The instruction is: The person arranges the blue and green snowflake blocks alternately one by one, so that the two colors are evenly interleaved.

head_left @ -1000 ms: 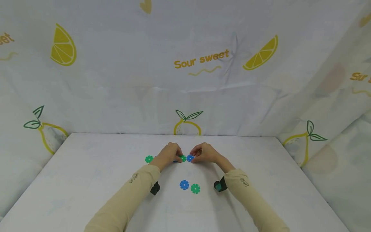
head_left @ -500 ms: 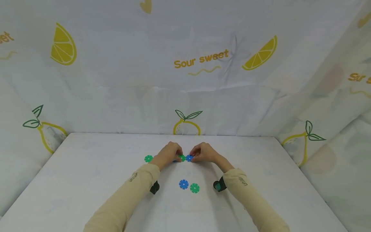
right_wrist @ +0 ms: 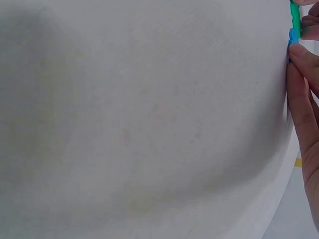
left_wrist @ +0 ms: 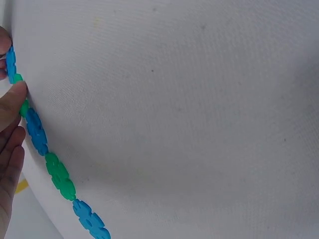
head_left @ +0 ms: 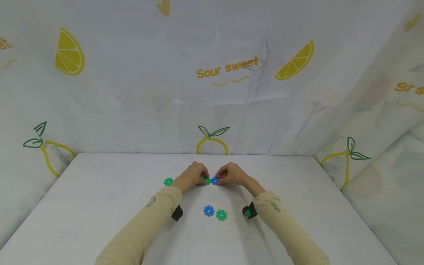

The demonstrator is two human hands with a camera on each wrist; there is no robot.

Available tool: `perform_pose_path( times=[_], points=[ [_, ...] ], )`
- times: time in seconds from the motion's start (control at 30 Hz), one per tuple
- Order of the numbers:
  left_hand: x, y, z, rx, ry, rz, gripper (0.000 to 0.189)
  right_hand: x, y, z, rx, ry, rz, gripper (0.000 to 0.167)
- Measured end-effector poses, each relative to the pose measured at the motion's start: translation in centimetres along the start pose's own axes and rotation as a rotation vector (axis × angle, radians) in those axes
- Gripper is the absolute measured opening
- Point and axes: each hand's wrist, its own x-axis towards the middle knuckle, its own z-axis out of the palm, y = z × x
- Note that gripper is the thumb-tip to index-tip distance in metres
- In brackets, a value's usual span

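Observation:
My left hand (head_left: 192,176) pinches a green snowflake disc (head_left: 207,181), a flat round piece with notched edges. It belongs to a chain of alternating blue and green discs; in the left wrist view a blue disc (left_wrist: 36,130), a green disc (left_wrist: 60,176) and another blue disc (left_wrist: 91,219) follow it. My right hand (head_left: 232,175) pinches a blue snowflake disc (head_left: 215,181) by its right side. This blue disc's edge meets the held green one; fingers hide how deeply they interlock. A green disc (head_left: 168,182) shows left of my left hand, which covers part of the chain.
Nearer to me, a loose blue disc (head_left: 208,211) and a loose green disc (head_left: 221,215) lie flat on the white table (head_left: 99,206). A white curtain (head_left: 139,110) with lemon prints hangs behind the table and at its sides.
My right hand has edged slightly left, bringing the blue disc closer against the green one. My left hand keeps its hold almost unmoved. The head view has shifted a little.

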Motion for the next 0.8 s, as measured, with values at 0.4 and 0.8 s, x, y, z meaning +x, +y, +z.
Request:
perform_pose_path(
  times=[0.4,0.8],
  points=[
    [0.7,-0.3,0.8,-0.02,0.036,0.08,0.023,-0.3,0.2,0.1,0.04,0.014,0.023,0.021],
    [1.1,0.1,1.6,-0.039,0.072,0.107,0.022,-3.5,0.7,-0.2,0.199,0.03,-0.022,0.024]
  ],
)
